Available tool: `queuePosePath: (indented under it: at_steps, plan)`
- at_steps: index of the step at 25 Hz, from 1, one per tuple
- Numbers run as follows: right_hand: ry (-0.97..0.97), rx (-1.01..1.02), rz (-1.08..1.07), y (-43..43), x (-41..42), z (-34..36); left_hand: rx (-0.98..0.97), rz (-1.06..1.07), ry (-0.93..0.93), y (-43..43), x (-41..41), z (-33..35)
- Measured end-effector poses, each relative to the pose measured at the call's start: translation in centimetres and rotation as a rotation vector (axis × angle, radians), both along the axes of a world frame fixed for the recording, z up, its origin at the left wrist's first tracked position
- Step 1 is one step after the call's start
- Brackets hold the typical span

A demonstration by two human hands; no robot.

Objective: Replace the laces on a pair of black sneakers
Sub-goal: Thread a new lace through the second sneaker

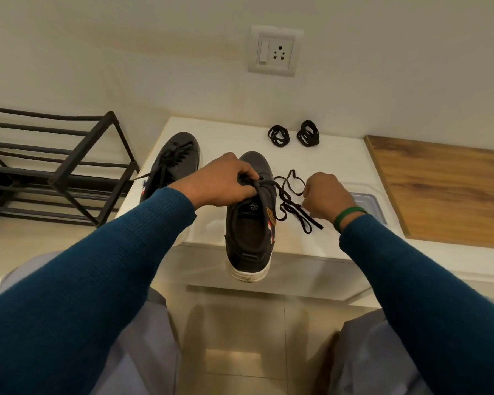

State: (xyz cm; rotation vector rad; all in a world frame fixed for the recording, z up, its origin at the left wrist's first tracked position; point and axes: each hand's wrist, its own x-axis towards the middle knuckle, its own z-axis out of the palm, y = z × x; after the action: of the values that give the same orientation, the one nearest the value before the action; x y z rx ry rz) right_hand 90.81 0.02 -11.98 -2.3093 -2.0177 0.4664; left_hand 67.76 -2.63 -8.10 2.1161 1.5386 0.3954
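Note:
A black sneaker [247, 232] with a white sole lies on the white table [340, 163], its heel hanging over the front edge. My left hand [220, 183] grips it at the tongue and upper eyelets. My right hand [325, 198] is closed on the loose black lace [290, 192] that trails out of the sneaker and loops over the table. A second black sneaker [177, 159], still laced, lies to the left at the table's edge. Two coiled black laces [278, 136] [308, 133] rest near the wall.
A black metal shoe rack [54, 166] stands on the floor at left. A wooden board [445, 189] covers the surface at right. A clear plastic tray [368, 199] lies behind my right hand. A wall socket [275, 51] is above the table. My knees are below.

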Motion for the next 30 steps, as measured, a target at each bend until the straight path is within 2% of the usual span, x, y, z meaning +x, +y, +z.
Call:
queuePosePath:
  at_steps: [5,7,8,9,12,13,14,15,16,17,19,21,24,30]
  plan:
    - [-0.155,0.002,0.162,-0.7,-0.5,-0.6,-0.081,-0.005,0.023,-0.5,0.0,0.5]
    - [-0.122,0.111,0.174,-0.3,-0.3,0.5,-0.081,-0.007,0.061,-0.7,0.0,0.7]
    - [-0.005,0.174,0.145,0.1,-0.2,1.6,-0.079,0.005,0.085,-0.8,0.0,0.9]
    - [0.208,0.213,0.098,0.5,0.0,2.7,-0.086,0.025,0.102,-0.9,-0.1,1.2]
    - [1.06,0.166,-0.017,0.1,0.1,5.8,-0.155,0.081,0.069,-1.1,-0.4,2.0]
    - [1.251,0.114,-0.022,-0.2,0.1,6.4,-0.183,0.098,0.035,-1.2,-0.6,2.2]
    - [1.37,0.054,-0.019,-0.4,-0.1,6.8,-0.204,0.11,0.003,-1.3,-0.8,2.2]
    - [1.393,0.006,0.0,-0.6,-0.4,6.8,-0.223,0.116,-0.02,-1.4,-0.9,2.2]
    - [1.321,-0.015,0.041,-0.7,-0.9,6.7,-0.247,0.12,-0.048,-1.3,-1.0,2.2]
    - [1.17,0.003,0.096,-1.0,-1.5,6.4,-0.281,0.126,-0.088,-1.2,-1.1,2.0]
    - [0.793,0.142,0.2,-1.7,-3.3,5.6,-0.363,0.141,-0.164,-1.0,-1.3,1.9]
    - [0.542,0.288,0.318,-2.6,-5.3,4.9,-0.445,0.164,-0.232,-0.6,-1.5,1.8]
    - [0.422,0.251,0.418,-3.0,-7.1,4.3,-0.529,0.227,-0.364,-0.4,-1.8,1.6]
    - [0.139,0.25,0.532,-3.0,-8.7,4.6,-0.561,0.316,-0.429,0.2,-1.8,0.7]
